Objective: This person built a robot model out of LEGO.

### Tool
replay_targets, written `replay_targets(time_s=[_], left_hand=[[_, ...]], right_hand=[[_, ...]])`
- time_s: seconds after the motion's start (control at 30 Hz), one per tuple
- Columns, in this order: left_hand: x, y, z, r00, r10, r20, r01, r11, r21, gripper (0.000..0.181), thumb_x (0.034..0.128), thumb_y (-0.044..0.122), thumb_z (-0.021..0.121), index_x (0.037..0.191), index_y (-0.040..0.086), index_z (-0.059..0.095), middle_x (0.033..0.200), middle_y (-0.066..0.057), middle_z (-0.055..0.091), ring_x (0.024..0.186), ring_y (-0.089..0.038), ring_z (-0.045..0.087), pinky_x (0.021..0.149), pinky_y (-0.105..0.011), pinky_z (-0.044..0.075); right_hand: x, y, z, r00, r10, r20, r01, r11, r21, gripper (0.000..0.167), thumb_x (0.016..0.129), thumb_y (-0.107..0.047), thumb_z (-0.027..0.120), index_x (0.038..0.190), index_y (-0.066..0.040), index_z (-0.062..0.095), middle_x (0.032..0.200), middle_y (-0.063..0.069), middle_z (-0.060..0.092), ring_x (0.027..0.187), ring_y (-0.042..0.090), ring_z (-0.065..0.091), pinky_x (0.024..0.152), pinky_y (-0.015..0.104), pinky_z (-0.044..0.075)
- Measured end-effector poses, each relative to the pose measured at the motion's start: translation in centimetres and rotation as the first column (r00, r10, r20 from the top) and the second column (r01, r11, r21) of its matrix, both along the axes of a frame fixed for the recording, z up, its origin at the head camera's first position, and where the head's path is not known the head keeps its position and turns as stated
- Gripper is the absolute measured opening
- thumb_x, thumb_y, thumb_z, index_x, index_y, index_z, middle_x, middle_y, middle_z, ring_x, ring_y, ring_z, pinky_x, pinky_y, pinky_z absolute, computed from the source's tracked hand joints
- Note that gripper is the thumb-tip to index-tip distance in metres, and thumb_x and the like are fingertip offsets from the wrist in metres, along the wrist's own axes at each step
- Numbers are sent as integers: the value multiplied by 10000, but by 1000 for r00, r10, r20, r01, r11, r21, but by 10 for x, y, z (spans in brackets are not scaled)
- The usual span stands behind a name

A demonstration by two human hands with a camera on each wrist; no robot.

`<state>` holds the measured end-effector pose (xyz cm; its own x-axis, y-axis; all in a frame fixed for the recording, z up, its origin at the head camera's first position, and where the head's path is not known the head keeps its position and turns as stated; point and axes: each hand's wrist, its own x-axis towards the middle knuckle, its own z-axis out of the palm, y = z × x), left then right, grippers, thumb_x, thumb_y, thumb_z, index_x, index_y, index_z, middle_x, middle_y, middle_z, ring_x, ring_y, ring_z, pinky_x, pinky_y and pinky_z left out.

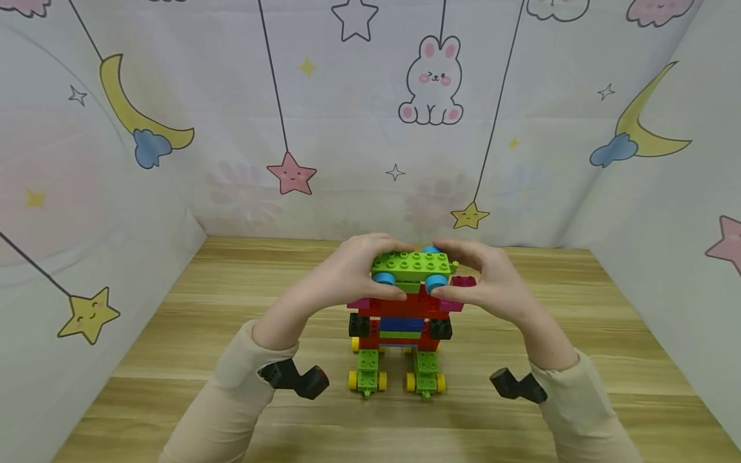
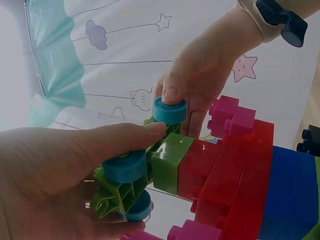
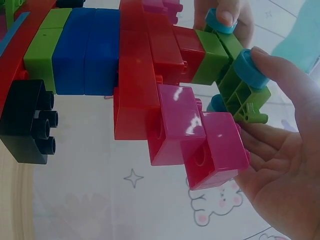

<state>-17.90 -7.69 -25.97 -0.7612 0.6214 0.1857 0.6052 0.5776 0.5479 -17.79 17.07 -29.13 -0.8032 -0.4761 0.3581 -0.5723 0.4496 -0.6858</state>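
A green toy car base with blue wheels lies crosswise on top of a figure built of toy bricks. My left hand grips its left end, thumb on a blue wheel. At the other end my right hand holds it, thumb on another blue wheel. Under the base sits a green brick, touching it, above red bricks. Pink bricks stick out at the sides. Lower down are blue bricks and black bricks. The figure stands on two green wheeled bases.
The figure stands on a wood-grain table. Behind and beside it hangs a white cloth printed with stars, moons and a rabbit. A black device is worn on each wrist.
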Motion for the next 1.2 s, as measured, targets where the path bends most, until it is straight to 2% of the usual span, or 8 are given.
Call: replay_targets(time_s=[0.13,0.17,0.2,0.43,0.73,1.07,1.2], left_hand=[[0,-1,0,1000,-3,0,3,1000,0,620,794,240,827,1347,90,589,1287,-72,630,1055,-214,564,877,-326,511],[-1,-1,0,1000,-3,0,3,1000,0,621,793,241,828,1346,89,589,1288,-73,629,1055,-215,564,876,-325,512],[-1,-1,0,1000,-4,2,4,1000,0,621,794,241,827,1347,90,589,1290,-74,628,1058,-216,563,876,-325,512],[-2,-2,-2,1000,5,2,-5,1000,-7,619,784,255,834,1338,104,601,1283,-64,636,1038,-210,568,859,-313,517],[-5,-1,-5,1000,23,-3,-23,1000,-14,599,765,275,849,1301,118,633,1223,-45,663,984,-194,570,799,-280,503],[-7,-2,-7,999,32,-10,-32,999,-13,589,760,284,852,1288,128,643,1215,-39,669,975,-190,575,792,-276,505],[-8,-2,-7,999,32,-4,-32,999,-10,582,761,281,851,1283,128,645,1206,-37,671,967,-187,575,784,-275,499]], right_hand=[[0,0,0,1000,4,1,-4,1000,3,575,803,-79,797,1325,6,571,1267,142,637,1071,239,589,996,192,451],[-1,0,-1,1000,5,3,-5,1000,1,576,803,-78,797,1326,5,570,1269,142,636,1074,241,589,1010,243,465],[-1,0,-1,1000,6,1,-6,1000,0,575,803,-77,797,1326,4,571,1269,143,636,1075,243,589,1009,236,464],[-2,0,-1,1000,8,12,-8,1000,5,563,808,-88,794,1318,5,575,1260,142,640,1070,250,598,1014,517,469],[-2,1,-1,999,0,42,-1,1000,19,564,811,-97,792,1321,1,573,1253,143,638,1084,268,600,1021,527,465],[-2,1,-1,998,-2,58,0,1000,20,570,812,-107,793,1326,-2,569,1273,153,628,1142,306,596,1033,534,454],[-3,1,-2,998,1,57,-2,1000,20,566,814,-110,791,1324,-4,570,1258,143,634,1120,286,602,1029,518,461]])
